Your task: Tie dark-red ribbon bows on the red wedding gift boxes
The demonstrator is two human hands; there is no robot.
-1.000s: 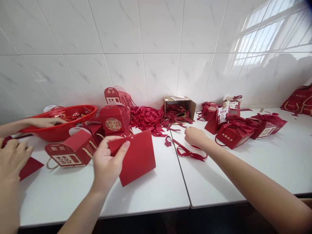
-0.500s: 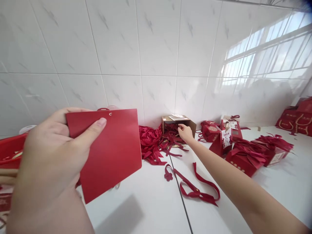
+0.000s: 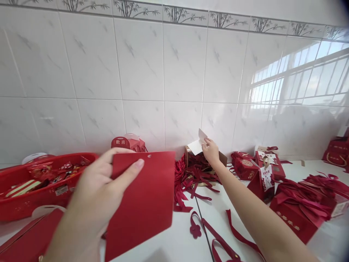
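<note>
Now right grip [image 3: 211, 151] has pinched a slip [image 3: 197, 145] up from the box [image 3: 187, 157]; left grip [image 3: 95, 191] stays clamped on the card [image 3: 148, 203]

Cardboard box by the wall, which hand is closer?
Right. The right hand sits just above the cardboard box with a white card; the left hand holds a red sheet far to its left.

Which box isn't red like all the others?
The brown cardboard box against the wall, right under the right hand holding a white card. Red ribbons spill from it; the other boxes are red.
</note>
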